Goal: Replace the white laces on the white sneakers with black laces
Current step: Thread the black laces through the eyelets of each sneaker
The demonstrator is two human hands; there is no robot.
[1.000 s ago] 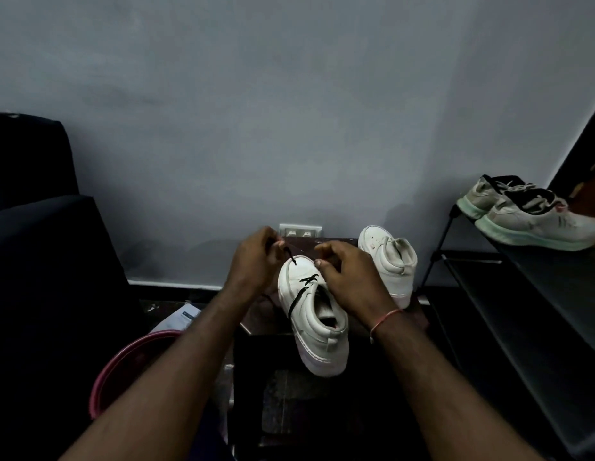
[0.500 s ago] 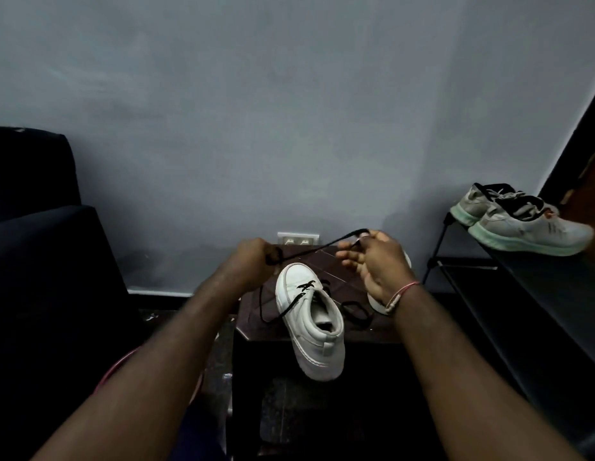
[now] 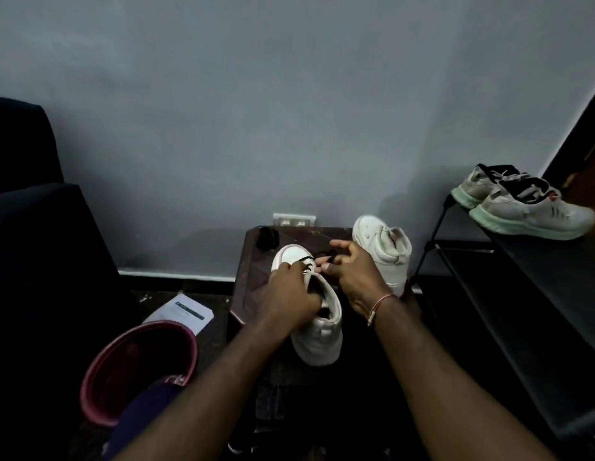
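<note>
Head view: my left hand (image 3: 291, 294) grips sneaker (image 3: 322, 327) on tabletop (image 3: 253, 271), fingers (image 3: 289, 269) curled over tongue. Right hand (image 3: 356, 277), beside sneaker toe, pinches black lace (image 3: 317, 256) near front eyelets. Risk: lace slips from pinch, misses eyelet; pulling hard could tip sneaker.

A white high-top sneaker (image 3: 322, 327) stood on a dark brown table (image 3: 256, 281), toe toward the wall, with a black lace (image 3: 317, 257) crossing its front eyelets and the slack gathered just right of the toe. Its white mate (image 3: 386, 251) stood upright near the table's far right corner, heel toward the room, well clear of the lace.
</note>
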